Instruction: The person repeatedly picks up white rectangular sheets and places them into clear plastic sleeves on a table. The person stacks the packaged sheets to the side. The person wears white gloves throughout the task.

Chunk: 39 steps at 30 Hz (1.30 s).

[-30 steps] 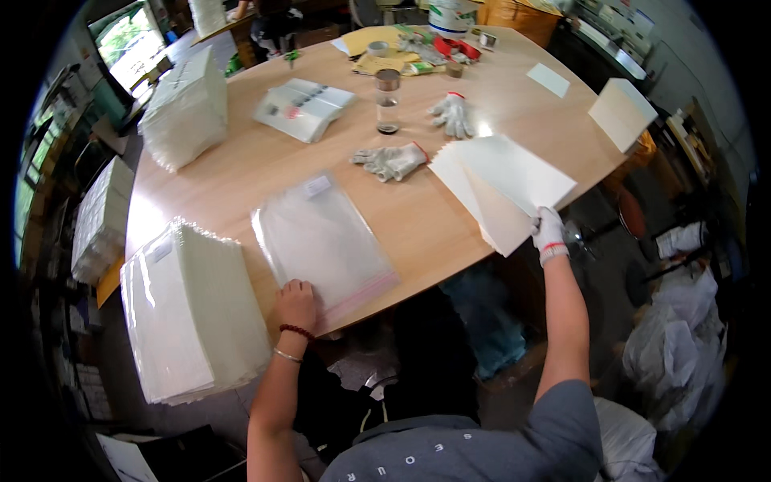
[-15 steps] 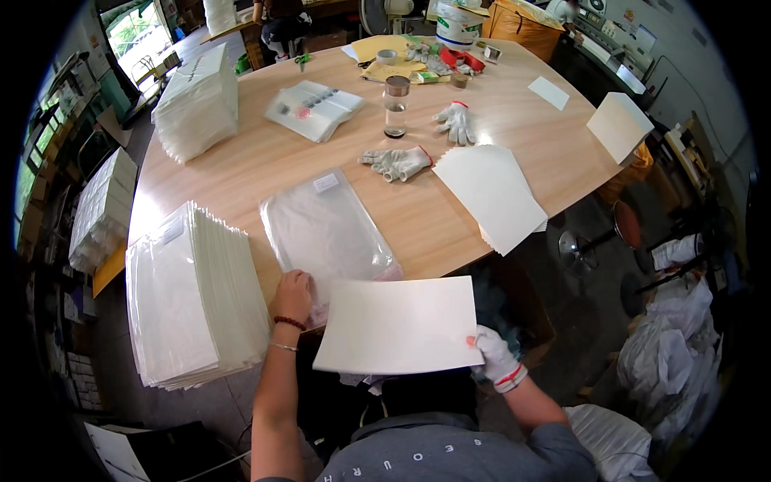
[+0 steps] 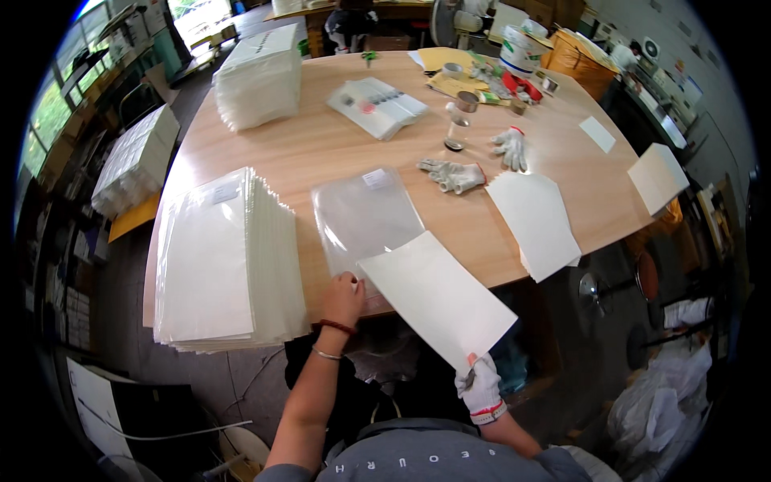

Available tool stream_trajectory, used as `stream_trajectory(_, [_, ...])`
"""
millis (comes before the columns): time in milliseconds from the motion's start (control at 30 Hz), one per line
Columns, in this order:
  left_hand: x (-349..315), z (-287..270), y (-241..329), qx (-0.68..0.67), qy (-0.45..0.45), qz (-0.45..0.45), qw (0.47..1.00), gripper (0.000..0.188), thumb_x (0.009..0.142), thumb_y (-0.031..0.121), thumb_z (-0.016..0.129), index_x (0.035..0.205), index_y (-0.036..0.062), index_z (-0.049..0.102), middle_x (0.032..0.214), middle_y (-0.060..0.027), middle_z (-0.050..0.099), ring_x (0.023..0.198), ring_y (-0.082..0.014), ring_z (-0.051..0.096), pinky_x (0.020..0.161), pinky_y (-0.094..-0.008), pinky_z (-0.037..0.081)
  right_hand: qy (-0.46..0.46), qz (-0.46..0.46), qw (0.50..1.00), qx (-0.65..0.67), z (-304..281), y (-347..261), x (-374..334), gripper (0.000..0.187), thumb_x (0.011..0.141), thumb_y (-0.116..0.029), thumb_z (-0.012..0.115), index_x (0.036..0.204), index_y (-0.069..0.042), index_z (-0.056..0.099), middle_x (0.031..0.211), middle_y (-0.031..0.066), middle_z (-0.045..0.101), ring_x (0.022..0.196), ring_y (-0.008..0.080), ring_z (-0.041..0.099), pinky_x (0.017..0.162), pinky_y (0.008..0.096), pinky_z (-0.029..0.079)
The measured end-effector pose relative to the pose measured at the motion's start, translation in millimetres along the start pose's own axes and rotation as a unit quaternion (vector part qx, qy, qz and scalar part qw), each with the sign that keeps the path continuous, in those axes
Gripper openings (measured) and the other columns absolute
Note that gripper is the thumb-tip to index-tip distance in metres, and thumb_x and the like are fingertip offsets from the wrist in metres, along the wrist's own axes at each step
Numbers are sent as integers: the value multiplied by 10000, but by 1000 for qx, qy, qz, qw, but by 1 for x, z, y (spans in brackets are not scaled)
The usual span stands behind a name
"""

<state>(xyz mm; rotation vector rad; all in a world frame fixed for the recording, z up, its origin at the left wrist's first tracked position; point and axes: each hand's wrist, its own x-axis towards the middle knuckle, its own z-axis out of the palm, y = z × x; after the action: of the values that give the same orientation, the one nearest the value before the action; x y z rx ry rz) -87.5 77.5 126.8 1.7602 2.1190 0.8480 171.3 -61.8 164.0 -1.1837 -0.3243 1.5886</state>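
Observation:
A stack of clear plastic bags (image 3: 361, 213) lies flat at the table's near edge, a small white label at its far end. Bare, with a red bead bracelet and a silvery bangle at the wrist, my left hand (image 3: 344, 299) is closed on the bags' near edge, its fingertips partly hidden. My right hand (image 3: 480, 381) wears a white knit glove with the thumb tip showing. It pinches the near corner of a blank white sheet (image 3: 438, 297), which slants up to the left, its far end overlapping the bags' near right part.
Left of the bags stands a tall stack of filled sleeves (image 3: 209, 265). Right lies a fanned pile of white sheets (image 3: 534, 225). Beyond are two work gloves (image 3: 454, 175), a glass bottle (image 3: 458, 124), printed bags (image 3: 377, 108) and another bag stack (image 3: 261, 76). A stool (image 3: 645, 275) stands right.
The white sheet has turned from lying crosswise to a slant, its far end now over the bags. My right hand has moved lower and inward. My left hand stays at the bags' edge; the view has shifted.

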Motion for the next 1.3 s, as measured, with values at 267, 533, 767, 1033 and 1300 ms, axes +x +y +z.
stream_trajectory(267, [0, 6, 12, 76, 42, 74, 993, 112, 691, 172, 631, 704, 69, 591, 763, -92, 570, 718, -261, 515, 610, -363, 426, -13, 99, 992, 77, 7, -1, 5, 127, 873, -182, 435, 948, -83, 462, 667, 32, 471, 493, 109, 425, 394, 235, 343])
stream_trajectory(533, [13, 2, 15, 15, 73, 87, 993, 97, 706, 143, 614, 721, 56, 573, 703, -114, 571, 646, -273, 535, 547, -354, 434, -16, 120, 988, 94, 8, 1, 10, 154, 870, -205, 437, 950, -75, 453, 629, 23, 444, 450, 108, 380, 370, 227, 309])
stream_trajectory(767, [-1, 18, 35, -351, 115, 44, 928, 56, 755, 38, 546, 802, 7, 554, 829, -142, 592, 726, -215, 586, 619, -319, 475, 7, 104, 994, 41, 24, -8, 4, 155, 878, -213, 418, 951, -79, 449, 593, 15, 435, 418, 108, 388, 345, 232, 294])
stream_trajectory(1033, [-49, 139, 19, -660, -196, -156, 709, 272, 834, 130, 479, 1053, -31, 490, 1081, -164, 519, 940, -210, 518, 786, -312, 439, 5, 106, 994, -30, 13, -2, 6, 124, 875, -196, 451, 973, -122, 463, 636, -2, 469, 458, 82, 432, 365, 216, 336])
stream_trajectory(1300, [-143, 140, 27, -527, -214, -318, 759, 289, 819, 101, 495, 1097, 20, 496, 1053, -104, 545, 950, -192, 528, 798, -302, 449, -65, 96, 993, 16, 41, 42, 89, 130, 847, -112, 419, 961, -71, 468, 894, 76, 519, 765, 207, 555, 611, 315, 475])
